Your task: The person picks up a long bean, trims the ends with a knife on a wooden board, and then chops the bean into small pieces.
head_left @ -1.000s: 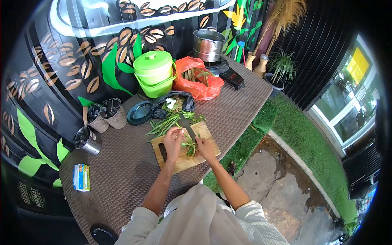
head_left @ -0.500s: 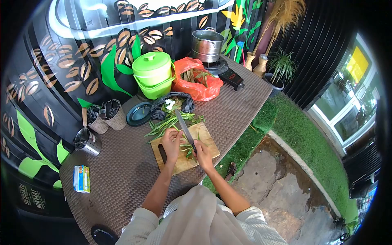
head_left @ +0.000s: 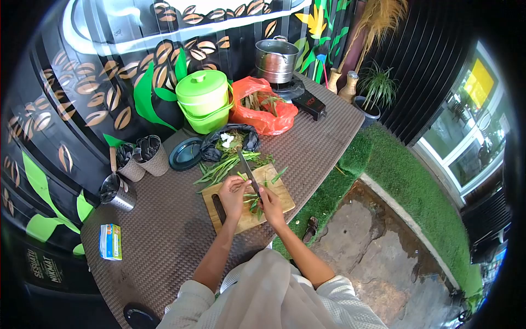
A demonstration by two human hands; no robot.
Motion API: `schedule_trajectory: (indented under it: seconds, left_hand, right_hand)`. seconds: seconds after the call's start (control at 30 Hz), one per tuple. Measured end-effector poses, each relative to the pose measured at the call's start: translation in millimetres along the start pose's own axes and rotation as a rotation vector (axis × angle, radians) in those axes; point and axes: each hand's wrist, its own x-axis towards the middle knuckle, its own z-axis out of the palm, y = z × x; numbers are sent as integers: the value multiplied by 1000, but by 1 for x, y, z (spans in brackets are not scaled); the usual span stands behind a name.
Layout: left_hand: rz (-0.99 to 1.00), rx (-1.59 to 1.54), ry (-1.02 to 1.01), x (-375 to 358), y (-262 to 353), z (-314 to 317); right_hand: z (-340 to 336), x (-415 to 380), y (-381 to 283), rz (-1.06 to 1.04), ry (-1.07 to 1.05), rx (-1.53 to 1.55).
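Head view: trimming or cutting greens looks to be the step in hand, mid-frame over the cutting board (head_left: pixel 283 198). Left hand (head_left: pixel 232 198) in a near-closed pinch on green stalks (head_left: pixel 242 176); exact finger gap can't be told. Right hand (head_left: pixel 270 205) wrapped round the handle of a knife (head_left: pixel 248 171), blade pointing toward the top of the frame, close beside the left fingertips. A cut here would call for a steady pinch, fingertips clear of the edge. Loose cut pieces (head_left: pixel 255 206) lie on the board under the hands. Just above, a pile of greens (head_left: pixel 218 171) and a black bag (head_left: pixel 251 141) crowd the blade's tip side. Upper centre: red bag (head_left: pixel 280 124), green bucket (head_left: pixel 203 100), metal pot (head_left: pixel 275 63). Left of the greens, a dark plate (head_left: pixel 185 154).
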Motion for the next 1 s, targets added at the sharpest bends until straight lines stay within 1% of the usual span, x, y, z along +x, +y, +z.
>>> schedule_trajectory:
  seconds: [0.07, 0.1, 0.17, 0.2, 0.27, 0.3, 0.37, 0.4, 0.47, 0.5, 0.57, 0.6, 0.67, 0.7, 0.77, 0.8, 0.87, 0.9, 0.97, 1.0]
  left_hand:
    - [57, 112, 32, -2, -4, 0]
    - [57, 112, 31, -3, -7, 0]
    - [170, 224, 42, -5, -13, -1]
    - [169, 224, 41, -7, -8, 2]
    - [178, 271, 28, -13, 3, 6]
    - [177, 271, 28, -16, 10, 9]
    - [191, 333, 32, -18, 20, 13]
    - [193, 333, 35, -17, 23, 13]
    - [203, 260, 52, -13, 27, 14]
    - [202, 259, 56, -8, 24, 12]
    - [146, 139, 92, 4, 13, 3]
    - [98, 97, 89, 6, 13, -1]
    - [72, 75, 111, 8, 11, -6]
    - [45, 52, 133, 9, 9, -8]
    - [16, 35, 123, 11, 5, -14]
    - [-8, 35, 123, 11, 4, -15]
    - [-32, 35, 120, 11, 2, -16]
    - [-31, 20, 140, 10, 3, -14]
    - [-29, 4, 160, 9, 6, -11]
    - [-23, 2, 157, 9, 7, -9]
  right_hand:
    - [2, 0, -2, -78, 36, -35]
    - [3, 0, -1, -78, 37, -35]
    - [4, 0, 2, -64, 89, -157]
    - [4, 0, 5, -64, 90, -157]
    - [5, 0, 10, -103, 168, -336]
    - [3, 4, 21, -102, 168, -336]
    - [-1, 16, 48, -183, 206, -349]
    - [-3, 16, 43, -185, 203, -348]
    - [-10, 15, 32, 460, -15, 225]
    - [-13, 12, 22, 462, -17, 222]
    - [-18, 11, 2, 722, -198, 540]
    - [-23, 14, -1, 721, -199, 540]
    - [-34, 18, -6, 912, -444, 771]
    - [-36, 16, -9, 911, -442, 771]
    - [-37, 12, -16, 756, -387, 590]
    - [-35, 10, -18, 756, -388, 590]
    - [-31, 3, -22, 484, -184, 377]
    - [-28, -1, -27, 484, -183, 376]
    - [-20, -9, -36, 322, -146, 335]
    - [-17, -10, -35, 322, -145, 334]
